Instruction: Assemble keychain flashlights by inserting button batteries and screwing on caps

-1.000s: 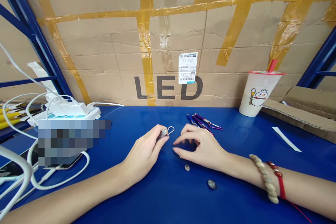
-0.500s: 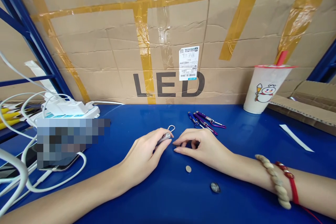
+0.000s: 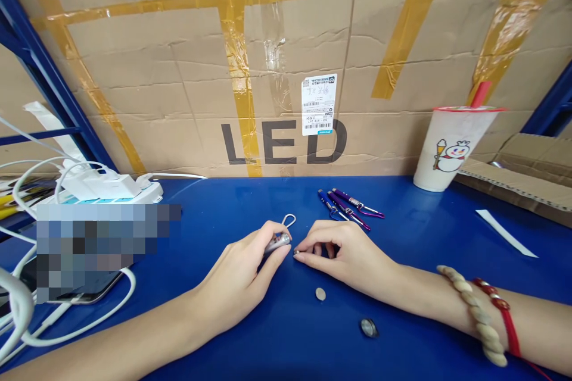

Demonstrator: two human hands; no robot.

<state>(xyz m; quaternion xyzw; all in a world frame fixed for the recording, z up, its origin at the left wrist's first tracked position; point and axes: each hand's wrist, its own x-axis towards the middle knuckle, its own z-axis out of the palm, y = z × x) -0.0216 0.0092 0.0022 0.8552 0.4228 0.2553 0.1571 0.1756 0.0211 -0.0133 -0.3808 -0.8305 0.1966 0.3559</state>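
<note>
My left hand (image 3: 241,271) is closed round a small silver keychain torch (image 3: 277,242) with a wire clip, held just above the blue table (image 3: 286,339). My right hand (image 3: 346,256) is pinched at the torch's open end; thumb and forefinger press together on something too small to make out. A flat button cell (image 3: 320,293) lies on the table just below my right hand. A small round metal cap (image 3: 369,327) lies nearer to me, under my right forearm.
Several purple and blue keychain torches (image 3: 346,203) lie behind my right hand. A lidded drink cup (image 3: 449,149) stands at the back right beside a flat cardboard piece (image 3: 527,181). A white power strip (image 3: 109,187), cables and a phone (image 3: 84,292) fill the left. A taped cardboard box (image 3: 286,59) forms the back wall.
My right hand has closed in on the torch's end, its fingertips now touching it. The left hand has tilted the torch lower. The camera has shifted slightly.
</note>
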